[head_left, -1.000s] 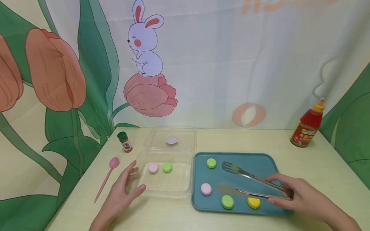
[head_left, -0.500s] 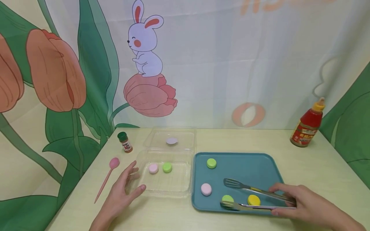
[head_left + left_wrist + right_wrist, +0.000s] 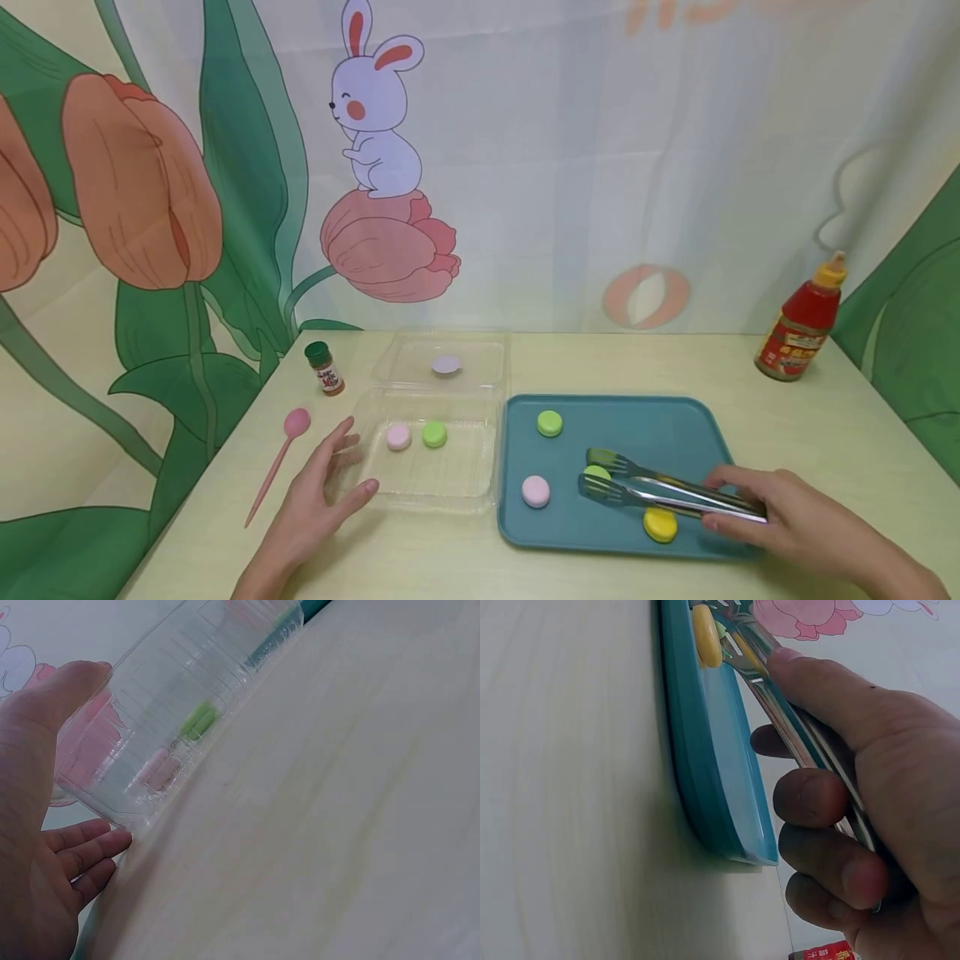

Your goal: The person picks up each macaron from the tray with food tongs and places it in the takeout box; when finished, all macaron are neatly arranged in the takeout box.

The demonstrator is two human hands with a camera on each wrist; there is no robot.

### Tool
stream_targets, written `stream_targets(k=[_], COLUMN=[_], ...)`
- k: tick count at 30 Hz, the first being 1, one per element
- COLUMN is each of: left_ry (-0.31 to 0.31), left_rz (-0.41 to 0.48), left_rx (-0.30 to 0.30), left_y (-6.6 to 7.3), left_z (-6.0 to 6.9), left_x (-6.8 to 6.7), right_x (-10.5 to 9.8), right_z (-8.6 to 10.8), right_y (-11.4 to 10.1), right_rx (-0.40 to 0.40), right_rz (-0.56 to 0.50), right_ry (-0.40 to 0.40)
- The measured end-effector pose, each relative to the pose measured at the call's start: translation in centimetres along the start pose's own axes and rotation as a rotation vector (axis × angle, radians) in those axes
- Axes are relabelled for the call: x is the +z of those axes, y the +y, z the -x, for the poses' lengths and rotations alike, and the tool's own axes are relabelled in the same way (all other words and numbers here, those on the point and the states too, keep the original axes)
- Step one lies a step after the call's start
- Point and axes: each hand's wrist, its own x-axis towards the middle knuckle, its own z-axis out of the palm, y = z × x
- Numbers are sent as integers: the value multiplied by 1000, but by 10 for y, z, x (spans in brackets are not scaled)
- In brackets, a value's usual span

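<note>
My right hand (image 3: 787, 512) grips metal tongs (image 3: 675, 493) over the blue tray (image 3: 637, 417). Between the slotted tong tips sits a green macaron (image 3: 597, 472), partly covered by them. A yellow macaron (image 3: 660, 527) lies just below the tongs, a pink macaron (image 3: 536, 492) to their left, another green macaron (image 3: 550, 423) farther back. My left hand (image 3: 311, 500) is at the left side of the clear plastic container (image 3: 442, 483), thumb and fingers spread. Inside that container are a pink macaron (image 3: 398, 437) and a green macaron (image 3: 434, 434). The left wrist view shows the fingers (image 3: 90, 851) by its corner.
The container's clear lid (image 3: 480, 358) lies folded back behind it, with a pale oval spot (image 3: 446, 364). At left are a pink spoon (image 3: 285, 450) and a green-capped spice jar (image 3: 325, 368). A red sauce bottle (image 3: 802, 325) stands at the back right.
The tongs came down around the front green macaron and narrowed. That macaron has shifted toward the tray's middle between the tips. My left hand has stayed in place.
</note>
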Motion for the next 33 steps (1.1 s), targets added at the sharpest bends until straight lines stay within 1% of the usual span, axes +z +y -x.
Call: stream_targets(k=[4,8,12,17,21,24,27,33], left_ry=[-4,-5,-9,-9,-4,-4,-7,-11], left_rz=[2,4,8,10,11,16,17,14], left_rx=[-7,-8,-15,-19,-9,-14,-23,-37], left_y=[0,0,-1,-2,-1,0,-1,-3], left_z=[0,0,0,0,0,0,0,0], left_x=[0,0,0,0,0,0,0,1], right_x=[1,0,-1,-5,-8,-11,-14,-20], right_z=[-1,-2,-2,-5,-9,-14,-21,-41], right_y=[1,3,4,-1,-9,-15,-23,-39], right_rx=[-15,-4,-2,6,-64,-111,-134,-192], right_rz=[25,48,48,44,64,91,104,116], right_ry=[8,0,-1,27,83,121,137,159])
